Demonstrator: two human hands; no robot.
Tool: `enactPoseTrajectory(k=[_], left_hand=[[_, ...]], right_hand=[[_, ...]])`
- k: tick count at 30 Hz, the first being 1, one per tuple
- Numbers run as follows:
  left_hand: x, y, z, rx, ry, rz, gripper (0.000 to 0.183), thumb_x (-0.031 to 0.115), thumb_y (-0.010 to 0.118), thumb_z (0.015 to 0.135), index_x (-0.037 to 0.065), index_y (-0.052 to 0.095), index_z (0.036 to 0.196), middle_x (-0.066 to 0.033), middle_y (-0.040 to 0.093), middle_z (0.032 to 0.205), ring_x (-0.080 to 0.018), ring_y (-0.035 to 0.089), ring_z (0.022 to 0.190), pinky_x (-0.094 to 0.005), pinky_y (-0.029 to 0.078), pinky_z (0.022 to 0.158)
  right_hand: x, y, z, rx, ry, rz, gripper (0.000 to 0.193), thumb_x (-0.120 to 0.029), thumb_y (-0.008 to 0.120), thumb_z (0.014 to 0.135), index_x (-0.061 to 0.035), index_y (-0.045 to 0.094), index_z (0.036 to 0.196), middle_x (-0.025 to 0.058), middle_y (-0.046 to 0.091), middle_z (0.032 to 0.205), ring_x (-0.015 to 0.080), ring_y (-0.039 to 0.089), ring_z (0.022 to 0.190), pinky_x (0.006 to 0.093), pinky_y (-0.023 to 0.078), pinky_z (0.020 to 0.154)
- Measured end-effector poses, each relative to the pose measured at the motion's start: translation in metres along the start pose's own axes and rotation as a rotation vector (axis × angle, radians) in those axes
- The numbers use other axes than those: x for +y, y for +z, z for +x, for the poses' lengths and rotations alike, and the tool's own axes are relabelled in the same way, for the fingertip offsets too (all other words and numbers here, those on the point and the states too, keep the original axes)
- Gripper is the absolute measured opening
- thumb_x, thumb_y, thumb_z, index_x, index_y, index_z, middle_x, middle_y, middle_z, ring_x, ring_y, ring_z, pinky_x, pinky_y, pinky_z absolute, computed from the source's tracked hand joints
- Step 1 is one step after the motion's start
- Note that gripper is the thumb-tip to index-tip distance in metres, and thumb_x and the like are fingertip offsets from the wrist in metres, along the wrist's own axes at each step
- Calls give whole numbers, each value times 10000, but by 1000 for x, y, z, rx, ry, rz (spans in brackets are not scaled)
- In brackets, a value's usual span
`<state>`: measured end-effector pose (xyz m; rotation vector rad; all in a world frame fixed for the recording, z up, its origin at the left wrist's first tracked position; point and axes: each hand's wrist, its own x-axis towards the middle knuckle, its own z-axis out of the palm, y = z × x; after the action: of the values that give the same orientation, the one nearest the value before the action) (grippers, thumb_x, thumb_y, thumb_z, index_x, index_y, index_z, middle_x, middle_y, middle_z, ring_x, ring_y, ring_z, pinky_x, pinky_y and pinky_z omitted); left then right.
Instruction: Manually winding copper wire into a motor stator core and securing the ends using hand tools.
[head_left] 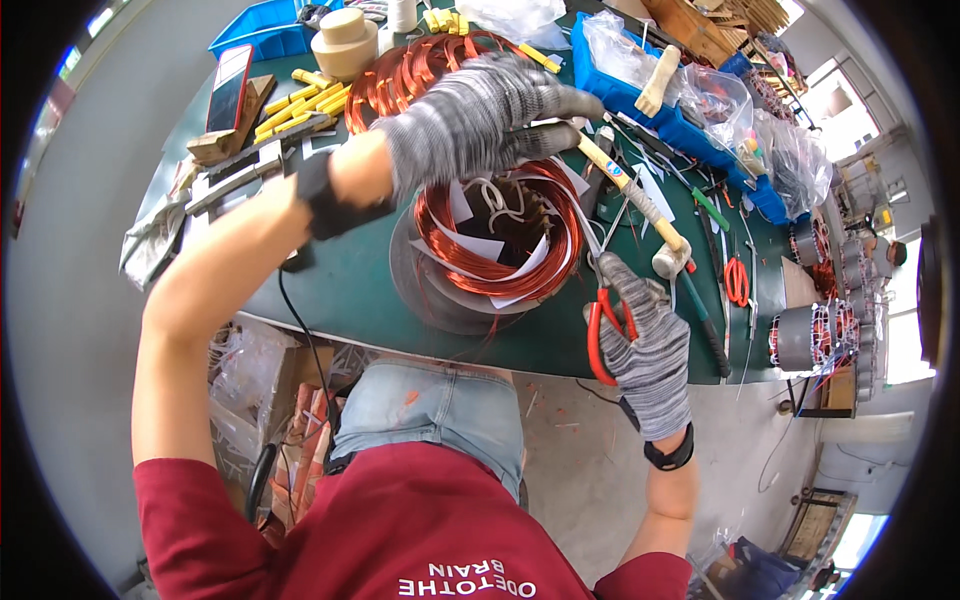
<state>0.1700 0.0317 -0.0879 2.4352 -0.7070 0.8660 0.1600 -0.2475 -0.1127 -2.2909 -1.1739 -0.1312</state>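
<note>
Closest in, the right hand (650,348), in a grey striped glove with a dark band at the wrist, is wrapped around the red handles of a pair of scissors (597,345), whose blades point away from the body and stand apart. They lie just to the right of the copper-wound ring (465,263), which sits near the front edge of the green surface (345,300) in a round grey housing (408,265); white slips (480,247) stick out among its windings, and pale cord loops in the dark middle. To the right of the scissors, a mallet (645,200) with a light handle lies slantwise, its head toward the person, and beyond it is a second red-handled tool (737,283). Over the far side of the ring is the left hand (470,120), gloved alike and blurred, its fingers stretched toward the right and nothing seen in their grasp; the tips come close to the far end of the mallet's handle, but whether they touch it I cannot tell. Behind that hand lies a large loose coil of copper wire (385,85), with yellow rolls (300,108) to its left and a phone (230,90) leaning upright beyond them. Farther off stand cream spools (345,50), a blue tray (262,42) at the far left, and blue bins (680,130) of clear bags along the right.
</note>
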Motion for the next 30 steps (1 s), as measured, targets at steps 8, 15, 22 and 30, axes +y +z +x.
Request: enactPoseTrajectory(k=[8,15,22,30], left_hand=[[155,73,-39,93,-514,621,326,187,491,769,89,529,1078,-139,536,986,-280,502,957,-450,378,885],[139,86,-48,163,-420,628,298,182,524,727,109,558,1013,-86,547,863,-224,510,841,-395,417,759],[133,83,-59,216,-297,649,299,173,550,701,145,550,999,-55,541,893,-200,503,868,-392,435,733],[134,79,-57,222,-288,594,325,186,551,685,130,546,1006,-43,534,882,-184,497,866,-386,435,743]], right_hand=[[-5,-1,-2,66,-99,-139,513,-123,646,721,-153,520,1217,171,584,978,334,577,895,375,488,767],[3,-12,12,-27,-105,-277,480,-136,647,726,-187,541,1191,159,587,951,317,592,857,381,489,738],[1,-49,49,-246,-375,-712,473,-155,630,739,-268,548,1191,120,562,854,266,574,639,358,468,514],[-47,-84,92,-531,-562,-1222,403,-182,550,817,-300,537,1202,95,539,772,222,565,560,321,452,448]])
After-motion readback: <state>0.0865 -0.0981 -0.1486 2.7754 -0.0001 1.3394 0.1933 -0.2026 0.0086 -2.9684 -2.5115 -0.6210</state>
